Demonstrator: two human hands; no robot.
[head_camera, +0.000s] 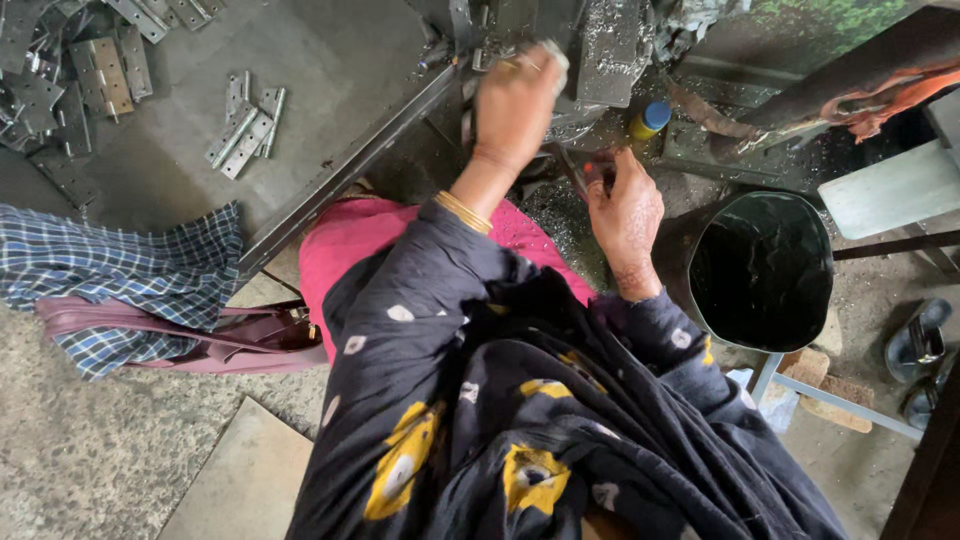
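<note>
At far left, flat grey steel hinges (60, 85) lie heaped on a dull metal table (330, 60), with a small loose cluster (245, 122) of them apart to the right. Near left, a checked blue cloth (110, 275) drapes over a smooth maroon bag (200, 340) on rough concrete. An angled steel bar (345, 170) edges the table. The left hand (515, 105), gold bangle at the wrist, is closed around a pale knob (553, 52) on a gritty, shaving-strewn machine (610, 50). The right hand (625, 210), fingers pinched narrow, holds a small dark piece (597, 172) just below the machine; its shape is unclear. Far right of it stands a yellow bottle (648, 120) with a blue cap, then a glossy black bucket (765, 270).
</note>
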